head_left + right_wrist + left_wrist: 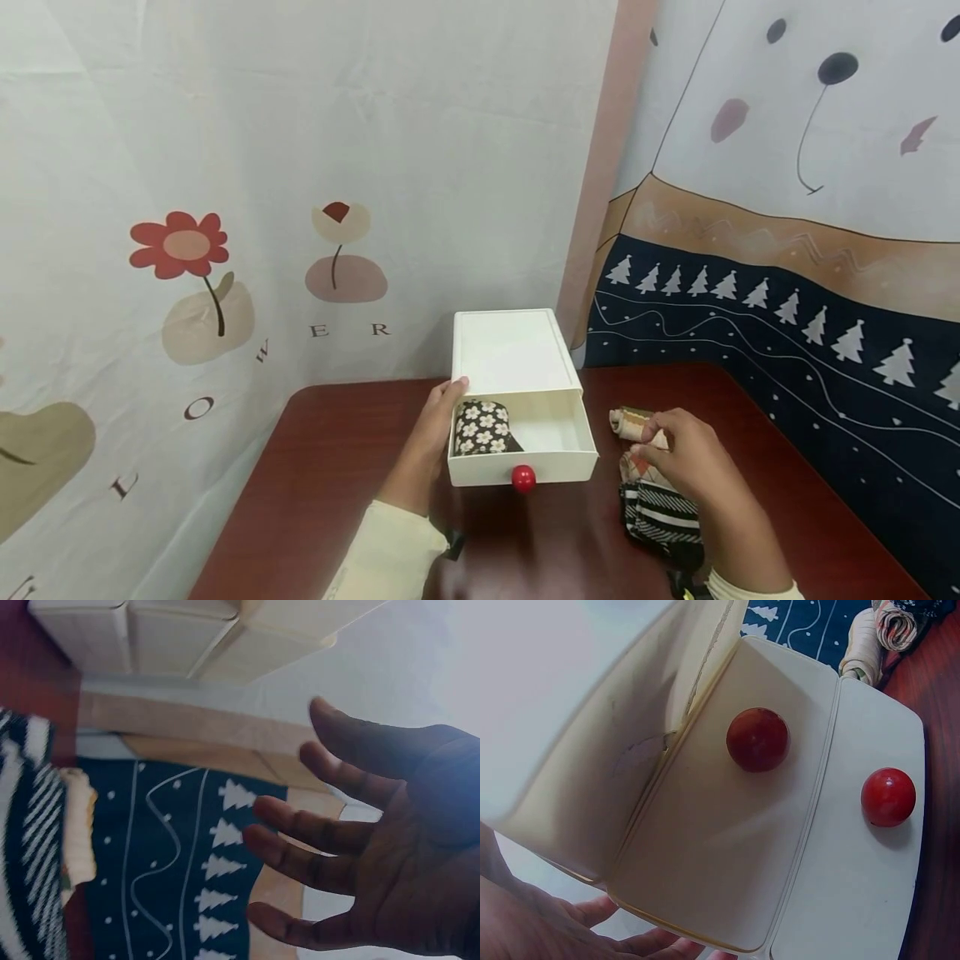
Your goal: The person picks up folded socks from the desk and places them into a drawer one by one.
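Fingers of the left hand [437, 419] lie fairly straight against the left side of the white drawer box [517, 350], where a flowered cloth roll [483, 427] sits inside. Farther right on the counter [352, 425], a cream roll [626, 423] lies roughly crosswise, just left of and below the right hand's [681, 454] fingers, nearer by far, parted and empty; striped cloth [660, 512] lies nearside.

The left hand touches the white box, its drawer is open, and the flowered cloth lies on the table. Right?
No: the head view shows the flowered cloth inside the drawer, not on the table. The left hand does touch the white box, and the drawer is open.
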